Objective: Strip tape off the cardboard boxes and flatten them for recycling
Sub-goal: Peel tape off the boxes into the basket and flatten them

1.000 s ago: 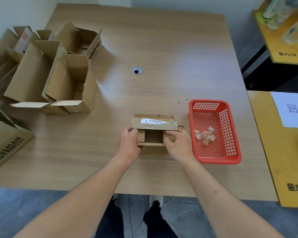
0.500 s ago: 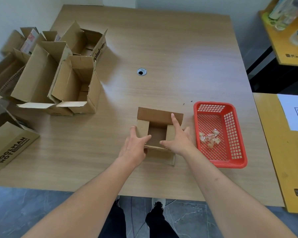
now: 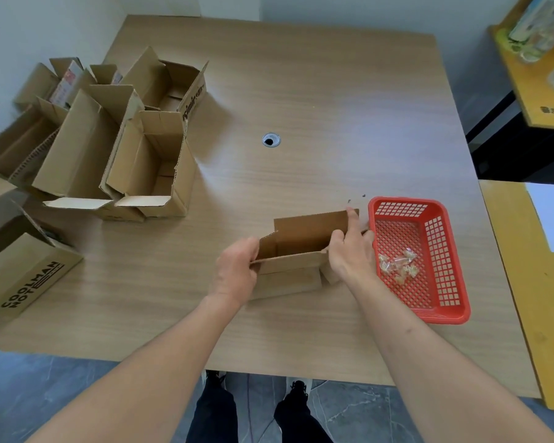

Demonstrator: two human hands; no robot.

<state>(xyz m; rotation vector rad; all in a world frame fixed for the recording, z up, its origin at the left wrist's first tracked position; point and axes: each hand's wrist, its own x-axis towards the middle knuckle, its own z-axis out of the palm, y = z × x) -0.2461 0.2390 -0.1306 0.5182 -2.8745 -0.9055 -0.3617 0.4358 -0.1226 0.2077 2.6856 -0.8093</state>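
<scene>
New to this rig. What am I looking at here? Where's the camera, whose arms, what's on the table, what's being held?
There is no robot: a person wears one wide-angle camera on the head, looking down at their own bare arms. The left hand and the right hand each grip an end of a small open cardboard box standing on a wooden table. To its right sits a red plastic basket holding crumpled clear tape scraps. At the table's left stands a cluster of larger open boxes. A yellow side table is at the far right.
</scene>
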